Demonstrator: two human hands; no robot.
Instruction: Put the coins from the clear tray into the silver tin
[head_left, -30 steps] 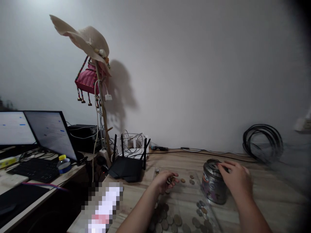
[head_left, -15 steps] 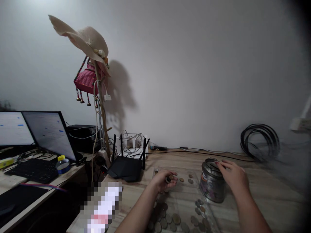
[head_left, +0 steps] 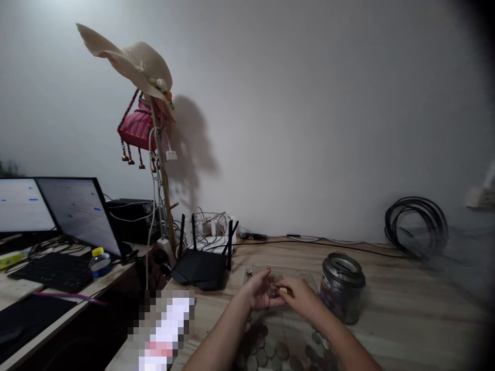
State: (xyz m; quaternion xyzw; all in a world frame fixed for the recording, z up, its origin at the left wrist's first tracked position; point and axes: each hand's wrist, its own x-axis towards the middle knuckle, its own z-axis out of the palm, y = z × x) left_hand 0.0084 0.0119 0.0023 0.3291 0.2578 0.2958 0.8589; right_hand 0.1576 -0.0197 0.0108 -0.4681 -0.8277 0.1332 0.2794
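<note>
My left hand point(head_left: 260, 290) is cupped over the wooden table point(head_left: 406, 319), holding a few coins. My right hand point(head_left: 299, 297) meets it, fingertips pinched at the coins in my left palm. Right of both hands stands a dark jar point(head_left: 342, 286) with coins inside and a slotted lid. Below my hands several loose coins point(head_left: 270, 350) lie spread on a clear plastic sheet point(head_left: 296, 330); my forearms hide some of them.
A black router point(head_left: 201, 265) with antennas sits left of my hands, with cables and a white box behind it. A pole point(head_left: 164, 170) carries a straw hat and a pink bag. Monitors point(head_left: 79, 211), keyboard and a small bottle stand on the left desk. A coiled black cable point(head_left: 416, 226) lies far right.
My right hand left the jar's lid and moved left to meet my left hand. My left hand stayed nearly in place with the coins.
</note>
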